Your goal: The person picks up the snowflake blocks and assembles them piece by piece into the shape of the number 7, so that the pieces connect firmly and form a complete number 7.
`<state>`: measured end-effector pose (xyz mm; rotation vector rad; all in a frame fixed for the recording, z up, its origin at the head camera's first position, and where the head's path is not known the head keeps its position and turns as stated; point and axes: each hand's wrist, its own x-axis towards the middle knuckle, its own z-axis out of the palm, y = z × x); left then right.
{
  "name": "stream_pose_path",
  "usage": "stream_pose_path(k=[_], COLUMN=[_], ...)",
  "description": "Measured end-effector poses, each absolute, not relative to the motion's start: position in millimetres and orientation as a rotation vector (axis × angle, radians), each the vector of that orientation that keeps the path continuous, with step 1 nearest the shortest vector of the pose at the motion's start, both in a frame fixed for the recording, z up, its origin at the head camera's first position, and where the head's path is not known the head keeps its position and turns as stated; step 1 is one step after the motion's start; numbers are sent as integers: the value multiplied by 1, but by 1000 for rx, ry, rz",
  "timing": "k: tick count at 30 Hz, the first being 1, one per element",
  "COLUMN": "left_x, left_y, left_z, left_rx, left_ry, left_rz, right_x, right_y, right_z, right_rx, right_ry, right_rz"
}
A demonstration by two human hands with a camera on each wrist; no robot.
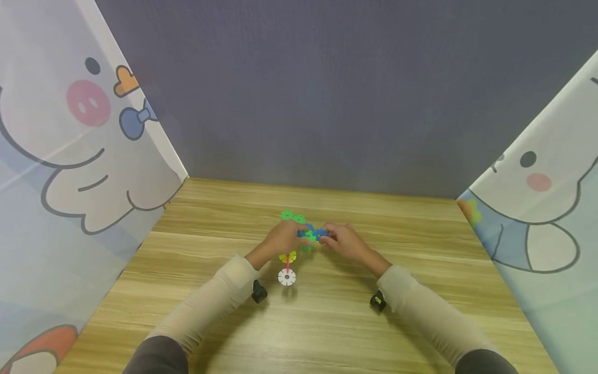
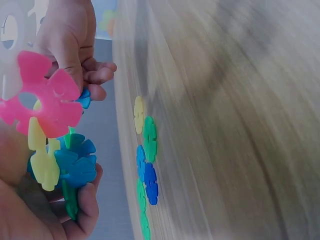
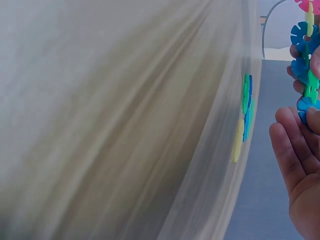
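Observation:
My left hand (image 1: 282,237) grips a chain of interlocking snowflake discs above the table. From that hand the chain runs towards me through a yellow disc (image 2: 44,167) and a pink disc (image 2: 55,95) to a white disc (image 1: 287,277) at its near end. Blue discs (image 2: 79,165) and green ones sit among the left fingers, partly covered. At the chain's other end, my right hand (image 1: 348,243) pinches a blue disc (image 3: 306,106) between thumb and fingers. That disc meets a green disc (image 3: 311,89) of the chain; how deep their slots join cannot be made out.
On the wooden table (image 1: 327,322), beyond and beneath the hands, lie several loose discs, among them a green disc (image 1: 287,214), a dark blue disc (image 2: 150,184) and a yellow disc (image 2: 139,115). A grey panel (image 1: 308,104) stands behind, with cartoon-printed side panels (image 1: 28,218) left and right.

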<state>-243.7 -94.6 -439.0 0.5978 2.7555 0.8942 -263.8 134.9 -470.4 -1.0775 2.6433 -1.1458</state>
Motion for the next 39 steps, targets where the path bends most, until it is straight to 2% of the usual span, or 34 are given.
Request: stream_pose_path(k=[14,30,39], left_x=[-241,-248,-246], left_y=[-84,-91,-93], left_z=[-436,-425,-429], left_rx=[645,666,587], left_ry=[2830,2762,2775], left_rz=[833,829,795], right_x=[-259,-262,-266], right_y=[130,125,128], right_z=[-470,-463,-462], right_rx=[-1149,-989,-941], right_ry=[2756,2701,2645], right_rz=[-1157,-1201,-1123])
